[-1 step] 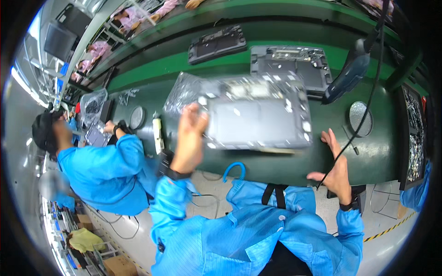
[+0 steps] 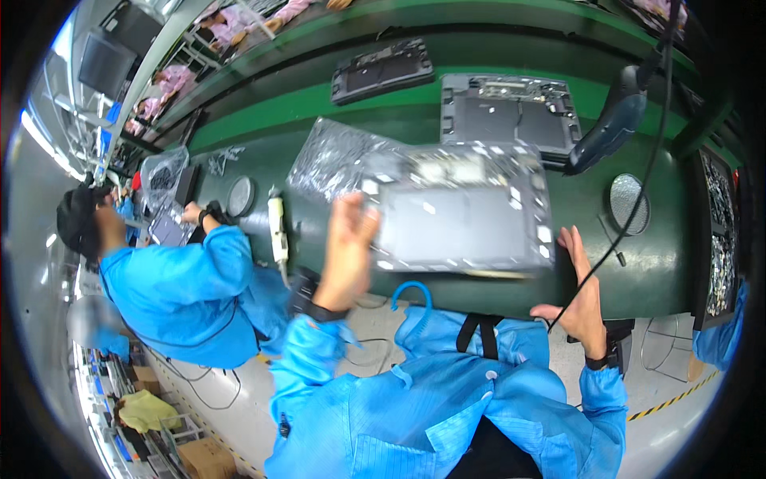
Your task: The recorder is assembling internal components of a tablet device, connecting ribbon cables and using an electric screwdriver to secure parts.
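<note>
My left hand (image 2: 348, 251) grips the left edge of a grey laptop bottom case (image 2: 451, 219). Its wide flat panel faces up, with a row of parts along the far side and white marks around the rim; motion blurs it. The case is tilted a little above the bench. My right hand (image 2: 586, 299) is open beside the near right corner, thumb and fingers spread, apparently not touching it. Behind the case's left part lies a clear plastic bag (image 2: 339, 160), partly covered. Two more laptop cases lie farther back: a dark one (image 2: 383, 72) and a grey one (image 2: 511, 120).
A power screwdriver (image 2: 614, 124) hangs at the right with a black cable. A round dish (image 2: 629, 203) and a black tray of small parts (image 2: 714, 231) lie on the right. To the left are a white tube-shaped tool (image 2: 277, 227), another dish (image 2: 241, 195) and a co-worker (image 2: 183, 287) in blue.
The laptop case and my left hand have shifted slightly right and toward me. My right hand stays nearly in place, so the case's right edge is now closer to its fingers.
</note>
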Available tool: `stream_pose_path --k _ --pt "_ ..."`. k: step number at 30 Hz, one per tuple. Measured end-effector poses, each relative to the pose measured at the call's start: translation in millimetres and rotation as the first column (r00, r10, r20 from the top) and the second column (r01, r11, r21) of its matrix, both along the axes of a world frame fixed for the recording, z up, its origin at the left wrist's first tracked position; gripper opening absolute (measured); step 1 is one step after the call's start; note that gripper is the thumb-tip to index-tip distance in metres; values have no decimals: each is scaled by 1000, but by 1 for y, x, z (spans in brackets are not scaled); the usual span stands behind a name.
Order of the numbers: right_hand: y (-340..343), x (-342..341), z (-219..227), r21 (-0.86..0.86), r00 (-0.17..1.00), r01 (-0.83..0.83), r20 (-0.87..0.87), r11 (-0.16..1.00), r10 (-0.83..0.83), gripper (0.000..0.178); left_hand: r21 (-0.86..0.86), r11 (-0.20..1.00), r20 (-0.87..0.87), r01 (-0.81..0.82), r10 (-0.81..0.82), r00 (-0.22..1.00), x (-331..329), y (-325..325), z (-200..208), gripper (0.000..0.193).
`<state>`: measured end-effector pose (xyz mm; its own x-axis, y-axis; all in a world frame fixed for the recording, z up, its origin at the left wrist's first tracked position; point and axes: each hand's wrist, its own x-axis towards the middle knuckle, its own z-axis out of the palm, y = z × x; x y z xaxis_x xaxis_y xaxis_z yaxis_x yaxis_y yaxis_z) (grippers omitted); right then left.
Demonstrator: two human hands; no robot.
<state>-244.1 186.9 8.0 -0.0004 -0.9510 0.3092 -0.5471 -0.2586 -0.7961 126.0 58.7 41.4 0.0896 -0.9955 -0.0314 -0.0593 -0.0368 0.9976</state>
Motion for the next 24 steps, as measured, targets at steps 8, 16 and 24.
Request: stream_pose_path --k 8,16,24 --pt "44 12 -32 106 976 187 -133 977 -172 116 -114 971 50 209 -205 978 -59 44 -72 38" --pt "33 16 -30 7 894 226 -399 974 -205 118 -513 821 725 250 259 638 -19 -52 -33 18" --pt "26 -11 -18 -55 952 228 -195 972 -235 104 -290 905 786 311 40 616 -17 -114 -48 12"
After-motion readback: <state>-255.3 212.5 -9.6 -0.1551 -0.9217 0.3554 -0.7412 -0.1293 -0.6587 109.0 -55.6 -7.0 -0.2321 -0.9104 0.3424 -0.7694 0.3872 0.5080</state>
